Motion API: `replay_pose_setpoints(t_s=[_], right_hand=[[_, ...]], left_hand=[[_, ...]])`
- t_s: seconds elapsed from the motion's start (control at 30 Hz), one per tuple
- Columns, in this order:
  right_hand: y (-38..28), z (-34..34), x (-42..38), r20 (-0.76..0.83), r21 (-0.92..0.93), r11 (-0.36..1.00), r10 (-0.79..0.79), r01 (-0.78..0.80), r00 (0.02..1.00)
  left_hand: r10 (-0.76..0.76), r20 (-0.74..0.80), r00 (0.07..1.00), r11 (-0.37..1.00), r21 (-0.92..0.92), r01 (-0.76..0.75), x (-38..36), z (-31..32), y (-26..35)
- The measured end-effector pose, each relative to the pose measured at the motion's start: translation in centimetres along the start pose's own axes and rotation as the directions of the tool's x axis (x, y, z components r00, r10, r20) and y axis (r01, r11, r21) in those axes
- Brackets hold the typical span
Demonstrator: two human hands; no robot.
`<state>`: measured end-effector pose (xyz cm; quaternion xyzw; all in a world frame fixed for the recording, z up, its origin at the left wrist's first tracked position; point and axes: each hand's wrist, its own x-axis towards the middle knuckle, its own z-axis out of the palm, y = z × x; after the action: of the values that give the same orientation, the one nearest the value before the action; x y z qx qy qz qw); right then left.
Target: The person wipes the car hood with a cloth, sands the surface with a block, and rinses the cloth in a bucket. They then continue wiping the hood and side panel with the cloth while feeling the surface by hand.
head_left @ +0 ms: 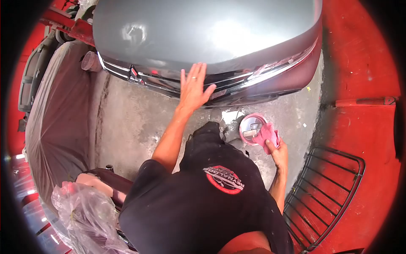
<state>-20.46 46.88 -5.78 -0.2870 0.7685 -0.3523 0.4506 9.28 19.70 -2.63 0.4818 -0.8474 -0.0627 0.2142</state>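
A grey car hood (177, 34) fills the top of the view, above a black and chrome grille (165, 80). My left hand (195, 87) lies with its fingers spread at the hood's front edge and the grille, holding nothing. In my right hand (278, 153) is a pink cloth (267, 136), gripped between the fingers. The cloth hangs over the right side of a round pink-rimmed bucket (242, 133) on the floor. Inside the bucket, a light-coloured block (250, 133) shows beside the cloth.
On the right a black metal rack (327, 190) stands by the red floor (368, 156). A covered object (63, 106) stands at the left, with crumpled clear plastic (86, 216) below it. A small tub (89, 62) is near the hood's left corner.
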Motion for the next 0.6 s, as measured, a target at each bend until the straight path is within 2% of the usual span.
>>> replay_pose_setpoints(t_s=[0.07, 0.17, 0.23, 0.33, 0.37, 0.47, 0.5, 0.57, 0.6], right_hand=[[-1.5, 0.9, 1.0, -0.038, 0.026, 0.999, -0.030, 0.031, 0.999], [-4.6, 1.6, 2.3, -0.084, 0.032, 0.998, -0.042, 0.045, 0.996], [-6.2, 2.0, 3.4, -0.121, 0.109, 0.993, -0.034, 0.047, 0.992], [-8.6, 2.6, 5.3, -0.183, 0.144, 0.984, -0.080, 0.107, 0.980], [-9.6, 2.8, 6.1, -0.198, 0.145, 0.985, -0.068, 0.097, 0.978], [-12.9, 3.1, 8.1, -0.352, 0.053, 0.977, -0.175, 0.206, 0.919], [-13.9, 3.4, 8.7, -0.375, 0.064, 0.979, -0.156, 0.193, 0.914], [-15.5, 4.0, 10.1, -0.513, 0.177, 0.916, -0.226, 0.360, 0.828], [-16.5, 4.3, 10.7, -0.527, 0.180, 0.918, -0.214, 0.354, 0.822]], left_hand=[[-0.056, -0.199, 0.978, 0.995, -0.088, 0.039, 0.7, -0.4, -1.5], [-0.206, -0.288, 0.935, 0.978, -0.017, 0.209, 2.7, -1.1, -5.8], [-0.357, -0.262, 0.897, 0.924, 0.041, 0.380, 4.0, -1.8, -8.3], [-0.428, -0.300, 0.853, 0.888, 0.039, 0.459, 5.6, -2.4, -12.0], [-0.421, -0.287, 0.861, 0.894, 0.033, 0.448, 6.1, -2.1, -13.2], [-0.426, -0.356, 0.831, 0.888, 0.011, 0.460, 6.9, -0.1, -15.1], [-0.407, -0.341, 0.847, 0.900, 0.009, 0.436, 6.8, 0.2, -15.2], [-0.420, -0.380, 0.824, 0.893, -0.012, 0.449, 6.8, 0.2, -15.1], [-0.421, -0.379, 0.824, 0.893, -0.013, 0.450, 6.7, 0.2, -15.1]])
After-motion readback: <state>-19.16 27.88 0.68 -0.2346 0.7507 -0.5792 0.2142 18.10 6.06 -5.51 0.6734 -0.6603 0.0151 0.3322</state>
